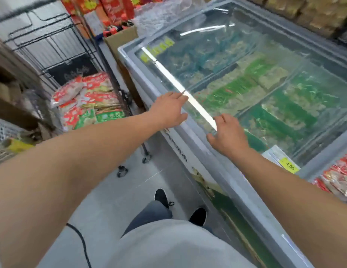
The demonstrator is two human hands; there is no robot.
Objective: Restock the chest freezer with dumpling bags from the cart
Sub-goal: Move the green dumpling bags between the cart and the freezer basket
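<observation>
Both hands lie on the near edge of the freezer [190,144]. Left hand [169,111] is flat, fingers straight, tips on the glass lid [217,60] by its bright handle strip [176,84]. Right hand [226,135] is loosely spread, fingers bent over the strip's near end, pinching nothing. Under the lid lie green bags [285,113]. Red-and-green dumpling bags [87,101] are piled in the wire cart [52,45], left of the freezer. 1 yellow price tag [289,165] sits on the lid's right end.

cart [76,60] left of chest freezer [188,151], dumpling bags [87,101] in cart
</observation>
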